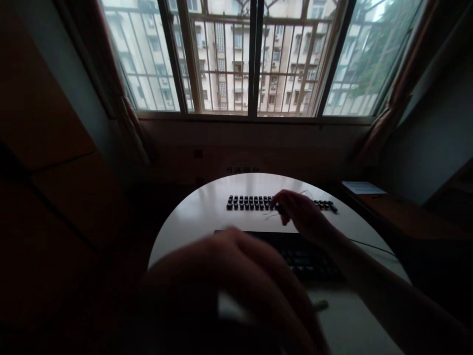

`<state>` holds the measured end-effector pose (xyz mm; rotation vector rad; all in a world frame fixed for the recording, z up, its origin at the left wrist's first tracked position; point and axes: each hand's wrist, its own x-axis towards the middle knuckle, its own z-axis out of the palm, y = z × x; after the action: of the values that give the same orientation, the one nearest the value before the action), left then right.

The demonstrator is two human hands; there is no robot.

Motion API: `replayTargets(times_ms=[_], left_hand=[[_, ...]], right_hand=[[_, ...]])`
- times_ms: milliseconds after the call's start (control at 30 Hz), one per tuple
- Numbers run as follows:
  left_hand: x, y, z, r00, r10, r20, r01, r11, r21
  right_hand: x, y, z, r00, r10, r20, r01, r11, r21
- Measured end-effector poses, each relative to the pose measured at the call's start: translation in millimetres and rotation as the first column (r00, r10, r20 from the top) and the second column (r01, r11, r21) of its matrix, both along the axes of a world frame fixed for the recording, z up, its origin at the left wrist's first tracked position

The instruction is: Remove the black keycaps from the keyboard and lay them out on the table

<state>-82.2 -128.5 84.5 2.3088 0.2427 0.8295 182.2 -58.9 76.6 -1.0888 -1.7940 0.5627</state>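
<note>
The right hand [297, 209] is over the far part of the round white tabletop [192, 212], its forearm reaching in from the near right edge. Its grip is drawn in, fingers curled and bent downward with little space between them, around a thin wire piece [271, 215]; fine pale lengths of wire show on both sides of the hand. Poor light hides exactly how the fingertips meet it.

Below and around that hand, small black keycaps [251, 200] stand in neat rows, running side to side near the tabletop's far edge. The hand covers part of the rows, and more keycaps show to its right, toward the right edge. Whether the fingers touch any keycap is unclear.

The left hand [251, 268] is large, dark and blurred in front of the near left part of the tabletop, bent at the wrist with its fingers pointing down toward the near edge. I cannot tell how far its grip is open or whether it holds anything.

A black keyboard [303, 261] lies around the middle of the tabletop, partly hidden by the left hand and right forearm. Nearer the near edge, beside the left fingers, is a small blurred object [320, 305]. A dark cable [373, 247] runs to the right edge.
</note>
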Motion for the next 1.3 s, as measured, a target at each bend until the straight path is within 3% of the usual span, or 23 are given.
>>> replayTargets(times_ms=[33,67,100,133,200,233,333,433,533,667,833,1000,1300], left_hand=[[2.3,31.0,23.5,0.995,0.060,0.085,-0.059,0.998,-0.009],[3.9,61.1,37.6,0.934,0.204,0.294,-0.203,0.979,-0.034],[4.3,88.9,41.8,0.818,0.332,0.470,-0.342,0.937,-0.067],[3.3,113.6,36.7,0.717,0.442,0.539,-0.459,0.881,-0.112],[-3.2,151.6,6.4,0.540,0.635,0.552,-0.606,0.749,-0.268],[-7.9,165.1,-13.6,0.501,0.702,0.506,-0.656,0.689,-0.308],[-22.8,188.8,-65.7,0.549,0.793,0.264,-0.741,0.608,-0.285],[-33.1,198.2,-88.4,0.614,0.788,0.045,-0.765,0.607,-0.216],[-37.7,200.9,-91.6,0.654,0.737,-0.171,-0.756,0.635,-0.160],[-38.1,196.8,-89.1,0.666,0.645,-0.374,-0.711,0.701,-0.056],[-41.7,189.9,-85.0,0.712,0.516,-0.477,-0.645,0.749,-0.153],[-49.3,189.6,-90.2,0.742,0.286,-0.607,-0.588,0.712,-0.383],[-48.0,191.0,-94.6,0.723,0.263,-0.639,-0.572,0.746,-0.341]], right_hand=[[-12.8,4.8,-5.2,0.986,0.146,-0.086,-0.154,0.984,-0.095],[-24.6,11.0,-11.5,0.951,0.268,-0.156,-0.295,0.936,-0.191],[-35.6,18.0,-18.6,0.906,0.351,-0.239,-0.408,0.875,-0.260],[-46.3,25.2,-26.0,0.867,0.394,-0.305,-0.481,0.822,-0.304],[-67.0,38.1,-40.3,0.821,0.436,-0.369,-0.557,0.752,-0.352],[-77.1,43.2,-46.7,0.817,0.444,-0.369,-0.567,0.739,-0.365],[-104.9,52.7,-64.0,0.843,0.427,-0.326,-0.532,0.751,-0.392],[-124.1,54.9,-82.6,0.865,0.343,-0.366,-0.481,0.773,-0.414],[-131.6,54.1,-103.5,0.864,0.264,-0.429,-0.437,0.817,-0.376],[-129.2,52.4,-121.0,0.879,0.272,-0.391,-0.397,0.872,-0.286],[-124.5,47.3,-116.4,0.912,0.318,-0.258,-0.374,0.903,-0.212],[-122.6,41.3,-107.7,0.915,0.374,-0.152,-0.397,0.901,-0.172],[-122.3,28.0,-92.9,0.886,0.437,0.153,-0.414,0.896,-0.161]])
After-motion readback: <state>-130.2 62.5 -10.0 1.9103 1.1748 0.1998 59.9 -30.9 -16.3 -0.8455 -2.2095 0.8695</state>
